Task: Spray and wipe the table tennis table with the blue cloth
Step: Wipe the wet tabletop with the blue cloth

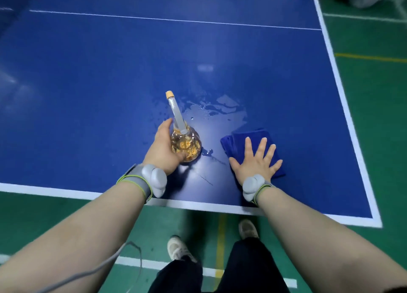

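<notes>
Left hand (161, 147) curled round the belly of the bottle (186, 145), near the front edge of the table (110, 83); whether its base rests on the surface is unclear. Bottle is clear and part full, likely hard and slick when wet: hold low on the belly, not the thin neck. Puddle (211, 112) just beyond. Right hand (256, 162) flat, fingers spread, pressing the folded blue cloth (248, 136). Cloth looks soft and light and will probably soak and drag; palm pressure suits it.
</notes>
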`<state>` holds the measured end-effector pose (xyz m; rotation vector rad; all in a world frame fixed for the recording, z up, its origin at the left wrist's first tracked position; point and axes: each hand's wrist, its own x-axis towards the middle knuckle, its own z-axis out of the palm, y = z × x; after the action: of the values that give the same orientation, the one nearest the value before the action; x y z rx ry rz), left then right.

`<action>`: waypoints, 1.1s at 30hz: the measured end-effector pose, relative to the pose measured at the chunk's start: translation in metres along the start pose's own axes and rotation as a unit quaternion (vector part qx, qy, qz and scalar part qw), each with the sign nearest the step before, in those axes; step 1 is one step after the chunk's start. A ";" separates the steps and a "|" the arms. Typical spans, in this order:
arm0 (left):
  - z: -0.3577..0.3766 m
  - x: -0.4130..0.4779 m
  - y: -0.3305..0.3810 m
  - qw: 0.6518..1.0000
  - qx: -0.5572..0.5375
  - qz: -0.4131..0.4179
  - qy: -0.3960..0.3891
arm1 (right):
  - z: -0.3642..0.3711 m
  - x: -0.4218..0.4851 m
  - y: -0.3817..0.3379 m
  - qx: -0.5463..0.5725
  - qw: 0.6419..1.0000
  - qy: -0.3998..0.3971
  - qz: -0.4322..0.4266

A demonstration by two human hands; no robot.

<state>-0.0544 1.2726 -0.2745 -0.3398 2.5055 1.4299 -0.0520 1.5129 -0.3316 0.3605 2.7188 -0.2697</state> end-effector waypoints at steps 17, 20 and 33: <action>-0.009 0.028 0.027 0.984 -0.087 0.143 0.063 | 0.038 -0.047 -0.043 0.070 0.979 0.023 0.192; -0.021 0.039 0.028 0.985 -0.107 0.123 0.062 | 0.026 -0.017 -0.056 0.076 0.979 0.023 0.186; -0.104 0.114 0.025 0.970 -0.081 0.086 0.213 | -0.032 0.125 -0.110 0.060 0.985 0.038 0.155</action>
<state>-0.1794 1.1855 -0.2386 -0.5179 2.8126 1.8024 -0.2059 1.4420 -0.3368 0.8334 2.6737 -0.3390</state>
